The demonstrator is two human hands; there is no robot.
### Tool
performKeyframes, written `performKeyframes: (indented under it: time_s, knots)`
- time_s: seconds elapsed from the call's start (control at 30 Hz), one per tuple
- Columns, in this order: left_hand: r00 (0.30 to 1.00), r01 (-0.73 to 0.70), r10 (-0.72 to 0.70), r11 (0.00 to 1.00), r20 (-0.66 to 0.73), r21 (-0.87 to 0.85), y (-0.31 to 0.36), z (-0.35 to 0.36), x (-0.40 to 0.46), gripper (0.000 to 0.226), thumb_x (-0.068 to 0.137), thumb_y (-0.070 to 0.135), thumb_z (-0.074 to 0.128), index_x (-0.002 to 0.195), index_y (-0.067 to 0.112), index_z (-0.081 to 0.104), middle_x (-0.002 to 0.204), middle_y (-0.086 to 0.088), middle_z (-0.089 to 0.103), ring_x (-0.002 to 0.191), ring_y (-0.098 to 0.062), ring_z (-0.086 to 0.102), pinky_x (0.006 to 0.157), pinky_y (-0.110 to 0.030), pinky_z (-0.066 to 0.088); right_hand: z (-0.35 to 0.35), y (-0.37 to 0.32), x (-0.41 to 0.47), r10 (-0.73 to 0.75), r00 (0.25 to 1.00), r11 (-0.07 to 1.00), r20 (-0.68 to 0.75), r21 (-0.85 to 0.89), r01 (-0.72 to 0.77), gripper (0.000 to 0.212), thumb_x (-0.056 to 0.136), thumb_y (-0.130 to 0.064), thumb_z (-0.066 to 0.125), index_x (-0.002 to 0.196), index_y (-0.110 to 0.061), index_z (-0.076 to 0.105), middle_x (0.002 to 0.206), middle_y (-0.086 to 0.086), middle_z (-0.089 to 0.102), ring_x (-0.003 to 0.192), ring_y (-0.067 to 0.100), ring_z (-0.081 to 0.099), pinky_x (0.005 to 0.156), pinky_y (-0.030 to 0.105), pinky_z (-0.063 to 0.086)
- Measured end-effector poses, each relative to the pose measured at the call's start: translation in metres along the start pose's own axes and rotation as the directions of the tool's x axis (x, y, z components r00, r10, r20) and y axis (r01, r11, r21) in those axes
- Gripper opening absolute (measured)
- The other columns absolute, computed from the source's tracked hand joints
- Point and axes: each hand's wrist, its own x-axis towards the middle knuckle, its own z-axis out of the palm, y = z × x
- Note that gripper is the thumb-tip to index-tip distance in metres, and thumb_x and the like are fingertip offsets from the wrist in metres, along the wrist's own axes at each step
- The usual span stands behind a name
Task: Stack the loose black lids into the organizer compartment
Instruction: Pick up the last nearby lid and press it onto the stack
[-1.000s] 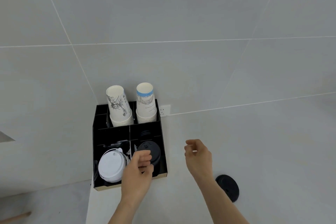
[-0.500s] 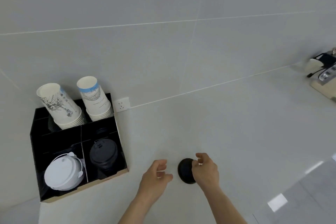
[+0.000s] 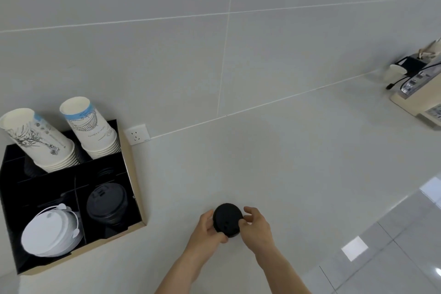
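On the pale counter, well right of the black organizer [image 3: 133,188], the loose black lid [image 3: 227,219] sat pinched between the left hand [image 3: 210,231] and right hand [image 3: 256,228], both curled onto its rim, the lid-stack compartment [image 3: 106,203] lying leftward, nearer the left hand.

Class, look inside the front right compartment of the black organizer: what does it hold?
The organizer compartment holds a stack of black lids. Only the top lid shows fully; the lower ones and the compartment floor are hidden.

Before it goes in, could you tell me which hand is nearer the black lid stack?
Left. The left hand lies between the black lid stack and the right hand, farther right.
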Motion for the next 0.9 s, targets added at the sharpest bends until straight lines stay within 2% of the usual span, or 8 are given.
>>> performKeyframes:
  time_s: [0.13,0.3,0.43,0.53,0.63,0.73,0.8,0.9]
  knots:
    - [0.998,-0.043,0.039,0.997,-0.053,-0.071,0.003,0.0,-0.006,0.061,0.08,-0.006,0.059,0.124,0.032,0.04,0.11,0.019,0.058,0.116,-0.015,0.058,0.071,-0.014,0.041,0.001,-0.004,-0.004,-0.012,1.0,0.998,0.005,0.066,0.011,0.041,0.093,-0.015,0.05,0.134,-0.021,0.05,0.115,-0.001,0.061,0.103,0.019,0.057,0.082,0.031,0.045]
    - [0.985,-0.112,0.099,0.989,-0.14,-0.092,0.008,-0.021,-0.017,0.067,0.079,0.002,0.063,0.138,0.028,0.044,0.132,0.008,0.057,0.119,-0.012,0.059,0.087,-0.026,0.042,0.006,-0.026,-0.011,-0.092,0.994,0.989,-0.056,0.108,0.098,0.035,0.093,-0.013,0.049,0.125,-0.024,0.057,0.111,-0.003,0.065,0.094,0.01,0.06,0.078,0.03,0.047]
    - [0.959,-0.197,0.168,0.974,-0.229,-0.11,0.017,-0.055,-0.031,0.064,0.081,0.001,0.062,0.138,0.028,0.046,0.13,0.007,0.059,0.108,-0.006,0.064,0.087,-0.026,0.047,0.022,-0.058,-0.019,-0.182,0.981,0.973,-0.072,0.134,0.19,0.032,0.092,-0.01,0.047,0.115,-0.027,0.061,0.105,-0.004,0.068,0.089,0.006,0.062,0.069,0.027,0.048]
    - [0.935,-0.239,0.194,0.963,-0.297,-0.122,0.019,-0.086,-0.043,0.066,0.081,-0.003,0.06,0.138,0.028,0.048,0.129,0.009,0.059,0.112,-0.009,0.064,0.094,-0.03,0.046,0.042,-0.083,-0.029,-0.25,0.967,0.957,-0.05,0.139,0.255,0.031,0.091,-0.01,0.046,0.11,-0.027,0.063,0.101,-0.005,0.071,0.087,0.013,0.067,0.07,0.03,0.054]
    - [0.907,-0.274,0.218,0.955,-0.36,-0.113,0.017,-0.118,-0.056,0.067,0.08,-0.005,0.06,0.138,0.027,0.051,0.131,0.008,0.06,0.112,-0.008,0.064,0.094,-0.031,0.048,0.067,-0.106,-0.041,-0.318,0.948,0.939,-0.02,0.129,0.318,0.032,0.089,-0.009,0.047,0.109,-0.028,0.065,0.101,-0.005,0.071,0.086,0.016,0.069,0.076,0.036,0.059]
    - [0.881,-0.304,0.241,0.948,-0.406,-0.098,0.013,-0.148,-0.07,0.064,0.079,-0.002,0.058,0.134,0.031,0.055,0.129,0.012,0.063,0.111,-0.005,0.065,0.09,-0.032,0.055,0.094,-0.125,-0.053,-0.382,0.924,0.919,0.011,0.115,0.378,0.033,0.088,-0.009,0.05,0.109,-0.029,0.066,0.101,-0.008,0.07,0.078,0.016,0.068,0.071,0.031,0.056]
    - [0.866,-0.314,0.241,0.944,-0.437,-0.1,0.009,-0.165,-0.079,0.061,0.08,-0.001,0.057,0.131,0.032,0.058,0.125,0.014,0.065,0.11,-0.004,0.065,0.078,-0.022,0.056,0.112,-0.136,-0.061,-0.418,0.908,0.906,0.03,0.095,0.413,0.033,0.088,-0.009,0.052,0.111,-0.029,0.065,0.104,-0.01,0.068,0.078,0.01,0.067,0.071,0.028,0.053]
    - [0.838,-0.32,0.234,0.943,-0.493,-0.096,0.007,-0.187,-0.089,0.054,0.081,0.0,0.056,0.122,0.034,0.063,0.117,0.015,0.069,0.103,-0.003,0.067,0.078,-0.021,0.051,0.135,-0.149,-0.07,-0.462,0.885,0.887,0.061,0.05,0.459,0.034,0.088,-0.009,0.053,0.114,-0.028,0.065,0.107,-0.011,0.067,0.08,0.001,0.064,0.08,0.028,0.053]
